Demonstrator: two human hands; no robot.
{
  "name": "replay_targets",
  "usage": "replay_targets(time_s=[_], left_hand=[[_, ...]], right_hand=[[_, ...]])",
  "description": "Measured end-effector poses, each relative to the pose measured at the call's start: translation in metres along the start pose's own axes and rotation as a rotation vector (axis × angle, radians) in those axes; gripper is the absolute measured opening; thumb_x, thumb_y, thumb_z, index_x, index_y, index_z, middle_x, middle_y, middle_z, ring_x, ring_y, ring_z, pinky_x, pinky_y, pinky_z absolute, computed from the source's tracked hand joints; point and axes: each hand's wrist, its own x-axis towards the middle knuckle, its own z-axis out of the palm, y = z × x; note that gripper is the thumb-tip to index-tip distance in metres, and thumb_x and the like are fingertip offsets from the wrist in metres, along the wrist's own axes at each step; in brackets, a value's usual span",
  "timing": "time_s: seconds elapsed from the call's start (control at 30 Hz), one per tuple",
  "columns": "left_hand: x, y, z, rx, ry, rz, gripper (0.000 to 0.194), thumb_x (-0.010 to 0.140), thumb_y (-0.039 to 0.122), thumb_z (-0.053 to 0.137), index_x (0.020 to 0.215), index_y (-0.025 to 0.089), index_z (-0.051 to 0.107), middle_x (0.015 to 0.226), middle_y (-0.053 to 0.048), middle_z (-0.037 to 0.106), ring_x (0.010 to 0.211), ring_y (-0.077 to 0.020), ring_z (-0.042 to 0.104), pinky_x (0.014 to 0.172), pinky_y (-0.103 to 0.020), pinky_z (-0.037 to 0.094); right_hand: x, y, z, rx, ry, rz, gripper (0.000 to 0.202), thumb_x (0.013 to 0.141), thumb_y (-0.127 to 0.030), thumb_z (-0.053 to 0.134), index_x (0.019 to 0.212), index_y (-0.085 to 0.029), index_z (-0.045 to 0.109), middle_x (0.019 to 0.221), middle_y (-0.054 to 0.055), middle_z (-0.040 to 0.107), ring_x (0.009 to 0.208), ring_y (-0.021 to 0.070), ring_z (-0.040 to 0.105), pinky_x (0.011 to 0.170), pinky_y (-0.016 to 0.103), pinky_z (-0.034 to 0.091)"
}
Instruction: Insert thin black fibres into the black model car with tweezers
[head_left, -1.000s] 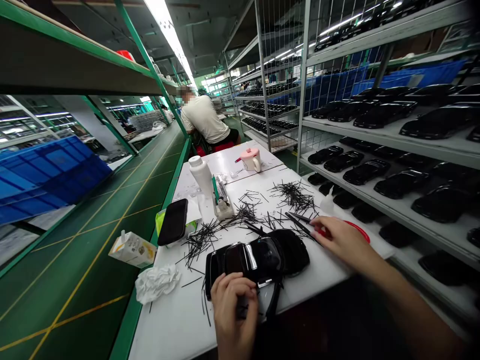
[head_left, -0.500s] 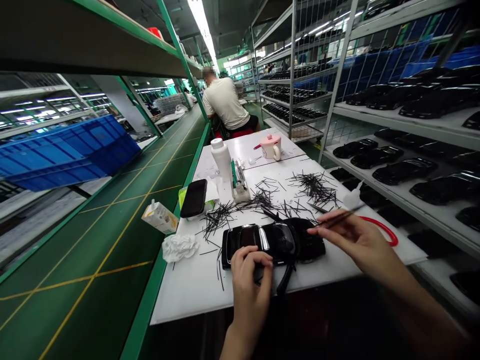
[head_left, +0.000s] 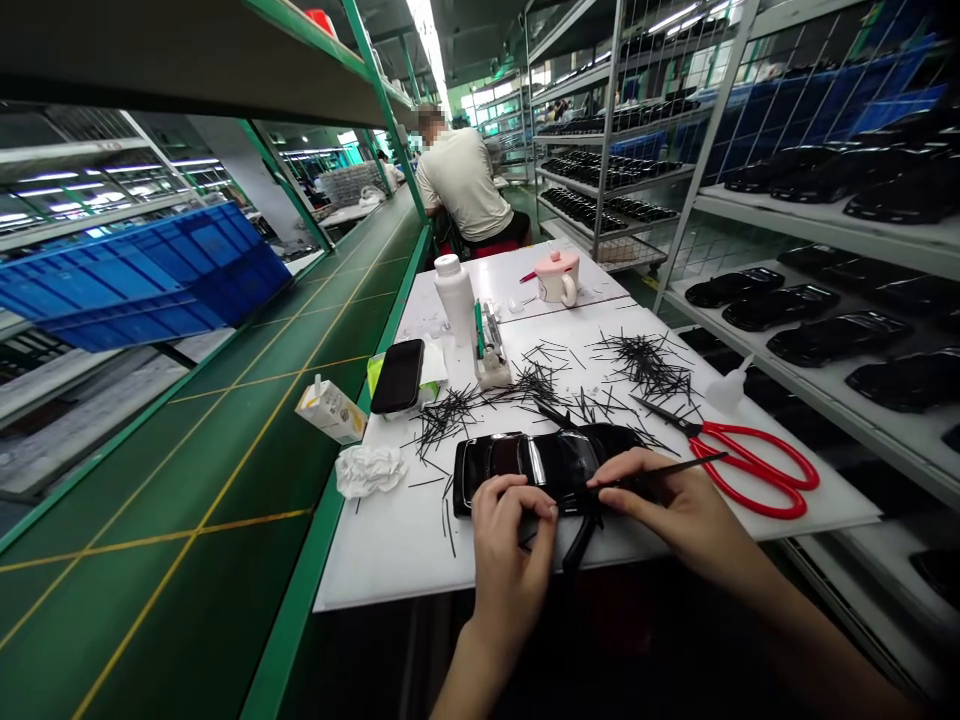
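Note:
A glossy black model car (head_left: 506,452) lies across the near part of the white work surface, its doors swung out on both sides. My left hand (head_left: 510,525) is closed at the car's near side, fingers curled over its edge and thumb close to the fingertips; whether a small part is between them I cannot make out. My right hand (head_left: 667,505) pinches a slim dark stick-like tool (head_left: 694,463), with its front end at the car's near side by the open door. Red-handled scissors (head_left: 750,458) lie just beyond my right hand.
Thin black strips (head_left: 649,365) lie in loose piles behind the car. Around them are a phone (head_left: 399,376), drink carton (head_left: 330,410), crumpled tissue (head_left: 370,470), white bottle (head_left: 454,300), lidded mug (head_left: 555,280) and squeeze bottle (head_left: 727,388). Racks of model cars (head_left: 836,340) stand right; a green conveyor (head_left: 247,440) runs left.
My right hand has moved left and down to the car with the dark tool, uncovering the scissors. My left hand stays at the car's near side. The view has shifted slightly.

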Motion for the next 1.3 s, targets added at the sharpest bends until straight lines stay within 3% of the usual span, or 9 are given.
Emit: replay_targets(time_s=[0.33,0.53,0.7,0.87,1.1,1.3], left_hand=[[-0.002,-0.001,0.001,-0.023,-0.017,0.012,0.018,0.087,0.006,0.054,0.085,0.023,0.051,0.083,0.001,0.067,0.101,-0.0197,0.056,0.094,-0.040,0.042],[-0.006,-0.005,-0.001,-0.047,0.062,-0.021,0.022,0.083,0.004,0.054,0.090,0.023,0.045,0.105,-0.004,0.061,0.103,-0.0181,0.057,0.098,-0.041,0.045],[-0.006,-0.005,0.003,0.079,0.051,-0.014,0.019,0.085,0.010,0.056,0.093,0.022,0.044,0.112,-0.007,0.059,0.114,-0.0204,0.055,0.114,-0.055,0.029],[-0.003,-0.005,0.011,0.255,0.049,-0.006,0.020,0.087,0.016,0.059,0.101,0.021,0.045,0.119,-0.012,0.057,0.122,-0.0253,0.052,0.114,-0.062,0.024],[-0.003,-0.009,0.018,0.332,0.101,0.047,0.021,0.086,0.014,0.060,0.102,0.018,0.046,0.117,-0.014,0.059,0.119,-0.0246,0.054,0.109,-0.052,0.036],[-0.004,-0.011,0.019,0.352,0.103,0.060,0.026,0.085,0.015,0.063,0.105,0.018,0.046,0.120,-0.014,0.059,0.119,-0.0248,0.055,0.110,-0.050,0.036]], right_hand=[[-0.001,0.000,0.001,0.046,-0.036,0.011,0.017,0.082,-0.040,0.073,0.084,-0.023,0.072,0.088,0.003,0.073,0.090,0.0210,0.067,0.080,0.032,0.052],[0.003,0.001,-0.010,0.013,-0.183,0.048,0.015,0.084,-0.039,0.072,0.083,-0.023,0.069,0.091,0.002,0.072,0.095,0.0212,0.066,0.086,0.033,0.049],[0.011,0.005,-0.016,-0.007,-0.294,0.068,0.016,0.086,-0.039,0.069,0.084,-0.023,0.068,0.092,0.002,0.071,0.093,0.0203,0.065,0.085,0.033,0.048],[0.014,0.004,-0.015,-0.166,-0.336,-0.098,0.012,0.092,-0.032,0.062,0.088,-0.022,0.066,0.090,0.003,0.065,0.090,0.0190,0.061,0.083,0.034,0.047],[0.011,0.009,-0.004,-0.312,-0.297,-0.325,0.007,0.095,-0.021,0.057,0.088,-0.021,0.059,0.084,0.004,0.061,0.084,0.0188,0.054,0.075,0.034,0.045],[0.009,0.014,0.001,-0.337,-0.265,-0.392,0.008,0.095,-0.017,0.056,0.089,-0.022,0.058,0.082,0.002,0.061,0.082,0.0173,0.052,0.072,0.032,0.043]])
